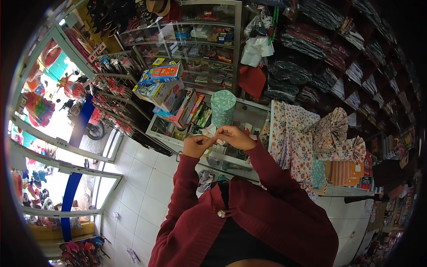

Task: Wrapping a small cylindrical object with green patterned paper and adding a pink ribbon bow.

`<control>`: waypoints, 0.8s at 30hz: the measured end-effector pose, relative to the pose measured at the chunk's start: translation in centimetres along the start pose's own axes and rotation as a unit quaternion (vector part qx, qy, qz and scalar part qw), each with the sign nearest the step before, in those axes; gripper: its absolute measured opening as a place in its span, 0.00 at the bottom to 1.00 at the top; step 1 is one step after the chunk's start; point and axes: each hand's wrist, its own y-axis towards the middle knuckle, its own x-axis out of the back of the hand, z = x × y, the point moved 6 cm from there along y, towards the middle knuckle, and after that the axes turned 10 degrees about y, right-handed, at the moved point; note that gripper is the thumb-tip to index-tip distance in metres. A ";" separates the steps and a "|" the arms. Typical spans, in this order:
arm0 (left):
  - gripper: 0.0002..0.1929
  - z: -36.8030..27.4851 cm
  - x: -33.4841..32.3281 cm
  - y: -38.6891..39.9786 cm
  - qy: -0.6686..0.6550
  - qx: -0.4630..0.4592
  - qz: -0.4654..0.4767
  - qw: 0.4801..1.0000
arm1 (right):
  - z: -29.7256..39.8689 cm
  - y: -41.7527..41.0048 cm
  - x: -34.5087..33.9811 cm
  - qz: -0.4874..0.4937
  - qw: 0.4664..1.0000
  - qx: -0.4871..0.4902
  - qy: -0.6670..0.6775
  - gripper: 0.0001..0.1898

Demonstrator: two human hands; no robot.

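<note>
Both my hands meet over the front edge of a glass display counter [247,160]. The fingertips of my left hand [197,145] are pinched together, touching those of my right hand [236,137]; whatever is between them is too small to make out. A pale roll of tape [207,153] shows just below my left hand. Whitish paper or plastic [210,129] lies behind my fingers. Just beyond them stands an upright cylinder wrapped in green floral paper [223,106].
Boxed toys [160,86] are stacked at the counter's left. Floral wrapping paper sheets [293,133] and wrapped gifts with pleated ends [330,130] lie on the right. A glass cabinet [200,43] and shelves of bagged clothes [303,43] stand behind. A wire rack [113,96] is at left.
</note>
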 end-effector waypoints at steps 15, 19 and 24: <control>0.07 0.9 0.2 -0.7 -0.126 0.019 0.053 0.990 | 0.6 -0.4 -0.8 -0.105 0.994 0.024 0.025 0.09; 0.07 1.2 0.0 -0.9 -0.141 0.041 0.070 0.987 | 0.3 -0.6 -0.9 -0.113 0.992 0.030 0.039 0.09; 0.07 1.6 0.1 -1.2 -0.121 0.037 0.072 0.989 | 0.2 -0.5 -1.4 -0.098 0.995 0.032 0.011 0.08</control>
